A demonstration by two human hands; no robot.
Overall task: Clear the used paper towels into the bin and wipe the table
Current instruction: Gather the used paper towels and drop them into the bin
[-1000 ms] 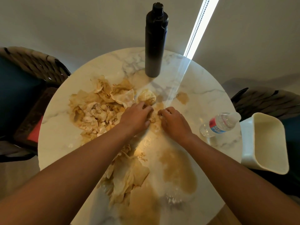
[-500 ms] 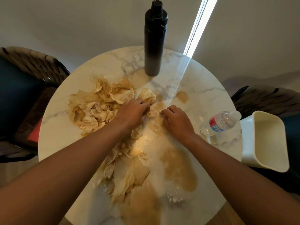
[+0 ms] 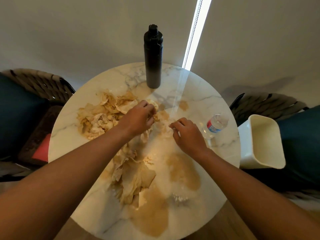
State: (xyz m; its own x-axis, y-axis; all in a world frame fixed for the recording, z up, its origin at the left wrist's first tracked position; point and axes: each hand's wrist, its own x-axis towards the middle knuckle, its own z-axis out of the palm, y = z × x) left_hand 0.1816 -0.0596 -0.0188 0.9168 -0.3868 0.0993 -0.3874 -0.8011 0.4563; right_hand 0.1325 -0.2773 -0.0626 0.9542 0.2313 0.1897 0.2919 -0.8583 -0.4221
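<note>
Brown-stained, crumpled paper towels (image 3: 97, 118) lie heaped on the left half of the round white marble table (image 3: 220, 108), and a second wet clump (image 3: 135, 177) lies nearer me. My left hand (image 3: 138, 116) is closed on a wad of towel at the table's middle. My right hand (image 3: 187, 134) pinches a thin, wet piece of towel just to the right of it. Brown puddles (image 3: 183, 172) spread over the near part of the table. The white bin (image 3: 259, 141) stands empty beside the table's right edge.
A tall black bottle (image 3: 153, 56) stands at the table's far side. A small clear plastic water bottle (image 3: 214, 125) lies on its side near the right edge. Dark woven chairs stand to the left (image 3: 39, 84) and right (image 3: 266, 103).
My left hand has gathered towel and shifted slightly away from me. My right hand moved a little to the right and its fingers closed on a piece of towel.
</note>
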